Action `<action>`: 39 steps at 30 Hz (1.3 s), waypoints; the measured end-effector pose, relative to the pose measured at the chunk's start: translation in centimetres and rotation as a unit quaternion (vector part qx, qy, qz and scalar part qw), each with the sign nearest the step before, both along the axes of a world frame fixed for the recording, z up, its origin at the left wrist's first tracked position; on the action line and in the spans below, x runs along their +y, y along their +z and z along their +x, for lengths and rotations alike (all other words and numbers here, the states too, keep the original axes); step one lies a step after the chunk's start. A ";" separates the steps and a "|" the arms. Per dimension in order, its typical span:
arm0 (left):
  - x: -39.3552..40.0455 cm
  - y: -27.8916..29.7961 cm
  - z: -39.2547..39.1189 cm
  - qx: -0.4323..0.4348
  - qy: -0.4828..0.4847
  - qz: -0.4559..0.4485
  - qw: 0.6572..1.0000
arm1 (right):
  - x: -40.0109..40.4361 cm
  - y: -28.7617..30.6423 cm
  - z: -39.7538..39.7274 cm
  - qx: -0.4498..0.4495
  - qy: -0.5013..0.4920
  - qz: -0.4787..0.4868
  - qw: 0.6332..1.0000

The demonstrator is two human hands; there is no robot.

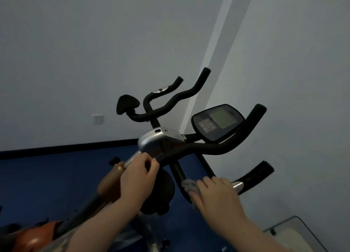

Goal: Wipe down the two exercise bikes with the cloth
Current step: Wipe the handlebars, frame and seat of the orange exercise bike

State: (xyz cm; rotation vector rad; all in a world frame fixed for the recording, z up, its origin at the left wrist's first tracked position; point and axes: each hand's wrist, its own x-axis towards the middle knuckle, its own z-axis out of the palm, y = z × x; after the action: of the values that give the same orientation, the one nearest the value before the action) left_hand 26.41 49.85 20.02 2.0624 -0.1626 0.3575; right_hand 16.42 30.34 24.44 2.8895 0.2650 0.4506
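Observation:
The near exercise bike has black foam handlebars (204, 149), a dark console with a grey screen (217, 122) and a silver housing (151, 141). My left hand (139, 178) grips the left end of the handlebar just below the housing. My right hand (216, 195) holds a grey cloth (189, 186) wrapped on the lower right handlebar tube, next to its chrome sensor (237, 185). Behind it, the second bike shows black curved handlebars (170, 100) and a round pad (126, 104).
An orange and black bike frame (106, 187) runs down to the lower left. The floor is blue (47, 179) with a black skirting along a pale wall. A wall socket (98, 118) sits at the left. A pale box with a glass edge (291, 234) stands at the lower right.

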 end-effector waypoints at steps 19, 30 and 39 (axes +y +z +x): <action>2.0 1.7 15.2 -0.093 -0.239 -0.010 0.967 | 6.4 2.9 17.0 0.137 -0.174 0.081 0.972; 0.3 -1.2 19.0 -0.145 -0.395 0.031 0.907 | 7.1 3.3 19.5 0.380 -0.194 0.005 0.905; 0.3 -1.6 19.1 -0.137 -0.410 -0.010 0.902 | 7.3 3.7 19.8 0.402 -0.231 0.000 0.886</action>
State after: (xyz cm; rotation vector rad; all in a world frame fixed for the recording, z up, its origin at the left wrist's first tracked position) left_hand 45.56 50.13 18.38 1.7230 -1.1479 0.1113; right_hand 36.20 37.65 28.10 2.8234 -0.3130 -0.8387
